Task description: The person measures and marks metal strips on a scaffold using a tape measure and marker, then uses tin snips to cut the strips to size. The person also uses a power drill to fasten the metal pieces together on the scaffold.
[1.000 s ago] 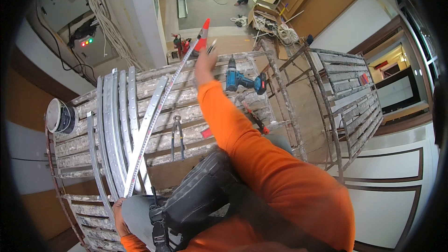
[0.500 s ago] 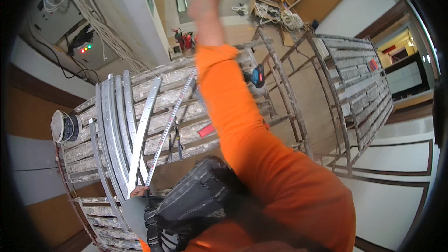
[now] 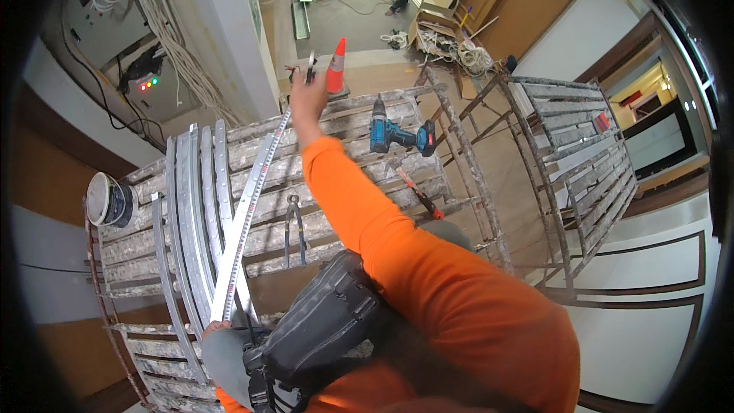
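Right hand: stretched out ahead, my right hand (image 3: 309,99) is curled closed around the far end of the tape measure (image 3: 254,206); a dark piece juts past the fingers, too small to identify.
Left hand: my left hand (image 3: 216,328) is at the near end, mostly hidden by my knee (image 3: 223,356); I see fingers there but cannot tell how far they close, or on what.
Tape measure: it runs straight between both hands, probably pulled taut so it cannot sag.
Slanted strip: the slanted metal strip (image 3: 238,233) lies along the tape, close enough, I judge, for marks and metal to be read together.
Other strips: these metal strips (image 3: 183,222) lie roughly side by side to the left, likely so they stay sorted.
Platform: the slatted scaffold platform (image 3: 329,216) carries everything at my level.
Tools: pincers (image 3: 293,203), a blue drill (image 3: 386,136) and an orange-handled tool (image 3: 413,187) lie to the right of the tape, probably for easy reach.
Bucket: a bucket (image 3: 115,203) sits at the far left edge, seemingly out of the way.
Beyond: an orange cone (image 3: 336,65) stands past the platform, perhaps as a warning.
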Demonstrator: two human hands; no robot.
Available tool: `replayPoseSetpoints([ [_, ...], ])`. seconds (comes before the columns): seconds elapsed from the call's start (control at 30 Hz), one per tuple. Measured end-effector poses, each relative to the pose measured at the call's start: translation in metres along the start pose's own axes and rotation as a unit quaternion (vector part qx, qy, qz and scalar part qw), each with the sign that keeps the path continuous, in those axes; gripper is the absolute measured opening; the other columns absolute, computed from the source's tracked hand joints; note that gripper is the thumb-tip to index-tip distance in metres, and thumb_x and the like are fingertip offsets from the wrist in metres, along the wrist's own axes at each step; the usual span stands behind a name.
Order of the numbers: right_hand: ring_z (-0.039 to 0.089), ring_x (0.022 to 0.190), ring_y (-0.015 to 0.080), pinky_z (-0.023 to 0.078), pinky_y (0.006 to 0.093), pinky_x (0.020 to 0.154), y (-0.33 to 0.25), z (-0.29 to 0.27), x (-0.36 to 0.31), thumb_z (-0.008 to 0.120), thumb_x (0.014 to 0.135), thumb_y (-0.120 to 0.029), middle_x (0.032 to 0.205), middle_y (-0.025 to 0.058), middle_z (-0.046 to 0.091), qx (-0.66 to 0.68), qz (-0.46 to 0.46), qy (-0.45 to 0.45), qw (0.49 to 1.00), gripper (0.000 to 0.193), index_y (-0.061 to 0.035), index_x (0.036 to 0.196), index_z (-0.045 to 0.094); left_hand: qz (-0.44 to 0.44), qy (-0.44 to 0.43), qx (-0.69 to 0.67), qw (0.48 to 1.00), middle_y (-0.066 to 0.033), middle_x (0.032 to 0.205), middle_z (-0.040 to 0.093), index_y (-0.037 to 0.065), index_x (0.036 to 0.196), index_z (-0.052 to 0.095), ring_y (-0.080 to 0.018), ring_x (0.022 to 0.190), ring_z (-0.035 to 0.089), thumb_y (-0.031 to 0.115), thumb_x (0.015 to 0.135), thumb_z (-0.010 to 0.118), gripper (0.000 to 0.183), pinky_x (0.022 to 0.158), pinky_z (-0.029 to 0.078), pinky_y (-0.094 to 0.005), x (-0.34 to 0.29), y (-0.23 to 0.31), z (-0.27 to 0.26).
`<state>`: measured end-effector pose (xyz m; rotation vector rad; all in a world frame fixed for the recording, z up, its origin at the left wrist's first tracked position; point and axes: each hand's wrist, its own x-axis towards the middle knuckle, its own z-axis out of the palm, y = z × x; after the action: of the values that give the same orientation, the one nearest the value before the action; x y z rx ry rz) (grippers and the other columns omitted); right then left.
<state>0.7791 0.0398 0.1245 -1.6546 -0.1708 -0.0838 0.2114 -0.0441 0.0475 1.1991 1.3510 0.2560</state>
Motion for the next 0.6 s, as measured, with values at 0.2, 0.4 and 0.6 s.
replayPoseSetpoints([
  [0.2,0.043,0.142,0.0434,0.032,0.0452,0.119,0.15,0.007,-0.156,0.066,0.093,-0.056,0.154,0.0304,0.044,-0.053,0.341,-0.191,0.919,0.092,0.0125,0.148,0.039,-0.011,-0.007,-0.023,1.0,-0.0007,0.079,0.07,0.002,0.09,0.074,-0.0099,0.067,0.061,0.009,0.09,0.072,0.008,0.062,0.049,-0.0275,0.024,-0.016,0.01],
  [0.4,0.051,0.053,0.019,0.037,0.0373,0.047,0.125,0.02,-0.238,0.064,0.091,-0.053,0.066,0.0044,0.055,0.115,0.448,-0.289,0.838,0.049,-0.0042,0.092,0.07,-0.031,0.019,-0.023,0.999,-0.0002,0.078,0.07,0.002,0.089,0.074,-0.0095,0.066,0.06,0.009,0.09,0.072,0.007,0.062,0.048,-0.027,0.025,-0.018,-0.002],
  [0.6,0.059,0.063,0.0209,0.045,0.0401,0.059,0.134,0.032,-0.256,0.069,0.088,-0.032,0.069,0.0066,0.058,0.116,0.331,-0.292,0.89,0.031,-0.0018,0.092,0.066,-0.036,0.018,-0.017,0.999,0.0002,0.078,0.069,0.002,0.088,0.073,-0.009,0.066,0.06,0.009,0.09,0.072,0.007,0.061,0.048,-0.0266,0.018,-0.032,-0.025],
])
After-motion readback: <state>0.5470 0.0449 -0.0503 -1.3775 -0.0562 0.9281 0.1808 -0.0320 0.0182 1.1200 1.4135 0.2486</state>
